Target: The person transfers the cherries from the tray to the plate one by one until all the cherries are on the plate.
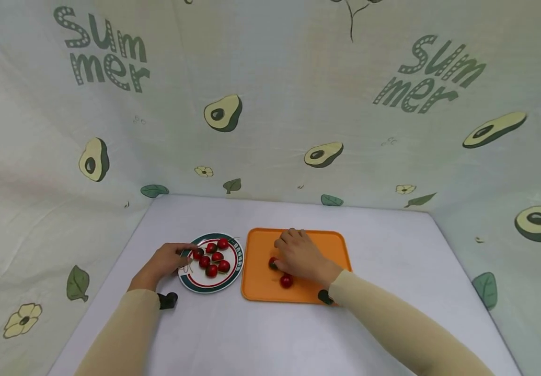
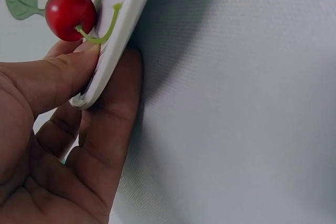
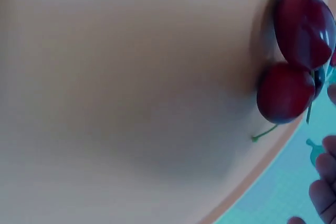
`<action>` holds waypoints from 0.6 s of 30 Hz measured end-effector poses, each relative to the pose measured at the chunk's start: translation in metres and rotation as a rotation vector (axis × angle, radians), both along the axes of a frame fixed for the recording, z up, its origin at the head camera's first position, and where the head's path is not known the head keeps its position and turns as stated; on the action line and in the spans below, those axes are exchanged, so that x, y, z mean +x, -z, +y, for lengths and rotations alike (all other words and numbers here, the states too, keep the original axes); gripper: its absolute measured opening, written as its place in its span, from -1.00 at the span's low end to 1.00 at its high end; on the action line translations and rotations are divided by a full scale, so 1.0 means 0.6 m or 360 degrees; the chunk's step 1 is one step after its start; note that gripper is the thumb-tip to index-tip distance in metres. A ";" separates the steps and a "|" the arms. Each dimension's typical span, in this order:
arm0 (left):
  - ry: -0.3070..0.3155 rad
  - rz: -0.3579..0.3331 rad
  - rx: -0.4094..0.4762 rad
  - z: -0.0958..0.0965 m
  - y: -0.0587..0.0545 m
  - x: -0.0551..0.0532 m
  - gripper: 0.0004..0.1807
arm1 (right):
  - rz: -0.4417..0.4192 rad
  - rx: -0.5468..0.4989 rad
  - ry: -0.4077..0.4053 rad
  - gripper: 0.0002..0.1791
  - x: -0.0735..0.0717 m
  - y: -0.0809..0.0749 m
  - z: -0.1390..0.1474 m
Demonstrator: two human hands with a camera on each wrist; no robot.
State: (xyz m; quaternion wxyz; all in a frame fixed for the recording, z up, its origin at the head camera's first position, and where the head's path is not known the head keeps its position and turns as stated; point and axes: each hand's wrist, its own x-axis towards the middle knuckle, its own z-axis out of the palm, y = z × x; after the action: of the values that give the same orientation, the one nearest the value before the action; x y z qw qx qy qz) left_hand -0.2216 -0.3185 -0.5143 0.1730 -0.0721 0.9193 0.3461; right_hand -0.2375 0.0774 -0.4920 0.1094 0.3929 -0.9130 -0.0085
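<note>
At the left, a white plate (image 1: 209, 286) with a green and red rim carries several red cherries (image 1: 211, 270). My left hand (image 1: 170, 259) grips its near-left edge; in the left wrist view the thumb (image 2: 63, 74) lies on top and the fingers (image 2: 118, 103) go beneath. The plate tilts in that view, a stemmed cherry (image 2: 70, 14) beside the thumb. Over the orange tray (image 1: 261, 290), my right hand (image 1: 300, 256) reaches down with loosely bent fingers. Close to it lie a dark cherry (image 1: 273, 263) and a red cherry (image 1: 286, 281). In the right wrist view, fingertips (image 3: 321, 195) show apart from the cherries (image 3: 286, 95).
Plate and tray stand side by side on a white table (image 1: 214, 334). Behind and around the table hangs a pale cloth (image 1: 270, 120) printed with avocados, leaves and lettering. Dark wrist cameras (image 1: 169, 300) sit at both sleeves.
</note>
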 end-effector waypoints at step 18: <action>-0.0033 -0.0007 -0.0006 0.008 -0.007 0.005 -0.54 | -0.0172 0.0067 0.0092 -0.63 -0.015 0.027 -0.003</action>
State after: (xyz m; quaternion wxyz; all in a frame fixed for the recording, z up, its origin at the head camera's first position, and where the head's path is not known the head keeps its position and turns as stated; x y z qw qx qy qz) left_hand -0.2187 -0.3137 -0.5101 0.1714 -0.0827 0.9187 0.3459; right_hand -0.2466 0.0754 -0.5082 0.0514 0.3683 -0.9282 -0.0096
